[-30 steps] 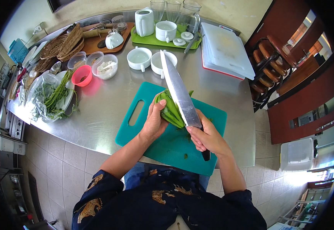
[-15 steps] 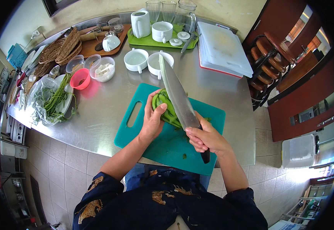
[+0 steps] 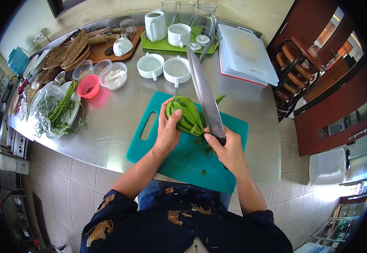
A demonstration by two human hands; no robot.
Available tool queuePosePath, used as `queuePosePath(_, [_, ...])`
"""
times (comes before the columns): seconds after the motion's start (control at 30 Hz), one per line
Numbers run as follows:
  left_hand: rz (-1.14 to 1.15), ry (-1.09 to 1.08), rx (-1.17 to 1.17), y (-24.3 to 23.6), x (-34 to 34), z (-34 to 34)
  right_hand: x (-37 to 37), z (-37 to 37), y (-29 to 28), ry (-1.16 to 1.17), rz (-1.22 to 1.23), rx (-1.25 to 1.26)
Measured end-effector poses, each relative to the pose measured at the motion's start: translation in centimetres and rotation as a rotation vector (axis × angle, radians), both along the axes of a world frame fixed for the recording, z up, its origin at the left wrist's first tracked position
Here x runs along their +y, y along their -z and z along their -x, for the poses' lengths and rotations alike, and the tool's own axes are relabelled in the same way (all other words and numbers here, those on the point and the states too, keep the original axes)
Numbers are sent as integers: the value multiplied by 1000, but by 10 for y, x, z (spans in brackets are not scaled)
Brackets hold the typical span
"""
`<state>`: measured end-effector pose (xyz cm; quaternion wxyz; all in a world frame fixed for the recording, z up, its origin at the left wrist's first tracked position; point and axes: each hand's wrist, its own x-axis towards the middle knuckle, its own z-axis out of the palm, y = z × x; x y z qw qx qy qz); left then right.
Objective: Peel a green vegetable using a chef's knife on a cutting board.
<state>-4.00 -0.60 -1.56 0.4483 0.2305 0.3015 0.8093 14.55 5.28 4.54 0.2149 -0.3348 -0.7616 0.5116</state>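
My left hand (image 3: pixel 166 128) is closed around a bright green, ridged vegetable bundle (image 3: pixel 186 113), with the thumb across its front; its exact kind I cannot tell. My right hand (image 3: pixel 230 149) grips the black handle of a large chef's knife (image 3: pixel 207 95). The blade points up and away, passing just to the right of the bundle. The right thumb lies near the blade's base, by the bundle's lower end. Both hands are over a teal cutting board (image 3: pixel 179 164). Green leafy bits (image 3: pixel 209 148) show under the right hand, partly hidden.
Two white cups (image 3: pixel 177 71) stand beyond the board. To the left are a pink bowl (image 3: pixel 88 87), clear tubs (image 3: pixel 113 76) and a plate of long green stems (image 3: pixel 63 107). Stacked white boards (image 3: pixel 246 55) lie far right; a green tray (image 3: pixel 149 44) holds crockery.
The knife has swung right and moved off the bundle, showing more of it. My right hand has shifted slightly up toward the bundle's lower end. A leaf tip now shows right of the blade.
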Motion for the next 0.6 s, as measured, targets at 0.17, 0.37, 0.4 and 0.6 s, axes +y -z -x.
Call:
queuePosePath(0.17, [64,-85,43,6,0,-2,-5,22,-16,48,-285,-54])
queuePosePath(0.37, [79,-21,-10,3,2,-3,9,28,-1,61,-373,-22])
queuePosePath(0.4, [93,-25,-27,1,0,-3,12,26,0,68,-364,10])
queuePosePath(0.6, [112,-87,41,4,1,7,19,1,-3,57,-253,-16])
